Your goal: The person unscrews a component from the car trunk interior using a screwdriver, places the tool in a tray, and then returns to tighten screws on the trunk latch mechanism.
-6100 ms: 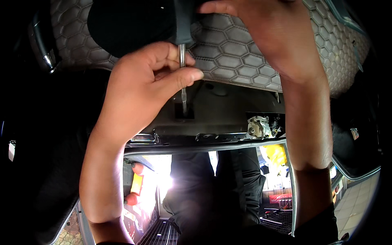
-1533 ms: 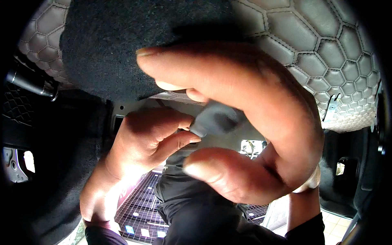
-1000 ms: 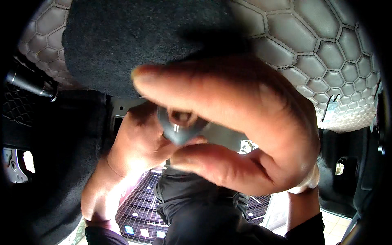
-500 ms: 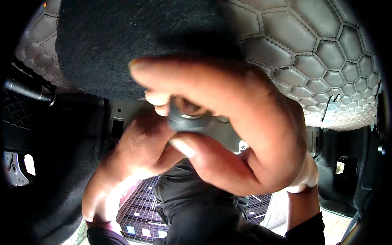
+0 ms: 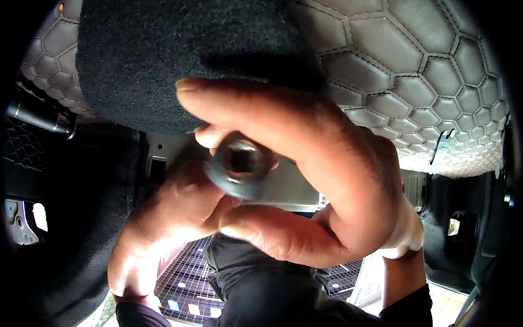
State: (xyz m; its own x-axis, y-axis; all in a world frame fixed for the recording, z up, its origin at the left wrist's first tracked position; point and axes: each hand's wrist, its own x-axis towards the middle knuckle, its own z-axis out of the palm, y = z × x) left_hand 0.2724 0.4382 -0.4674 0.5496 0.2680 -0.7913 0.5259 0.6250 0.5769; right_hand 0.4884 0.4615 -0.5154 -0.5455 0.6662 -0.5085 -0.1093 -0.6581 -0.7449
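Note:
A grey-black hand tool [image 5: 231,182] is seen almost end-on at the centre, its round end showing a dark recess with a shiny rim, slightly blurred. My right hand [image 5: 332,174] is curled around this end, with the index finger arched above it, other fingertips at its side and the thumb just below. Behind it and lower left, my left hand [image 5: 174,207] is close to the tool, its fingertips hidden by the tool and my right hand. A dark grey felt panel [image 5: 185,43] hangs directly above both hands.
Quilted grey hexagon lining [image 5: 397,43] spans the top. A black cylindrical fitting [image 5: 38,111] is at left, a metal bracket [image 5: 444,141] at right. Behind my hands is a metal panel [image 5: 294,191], with black side trims [image 5: 463,240] and a grid mat [image 5: 180,289] below.
Earlier the tool was upright with its metal shaft showing; it is now end-on. Since half a second ago its end has tilted and blurred, and my right thumb has moved down.

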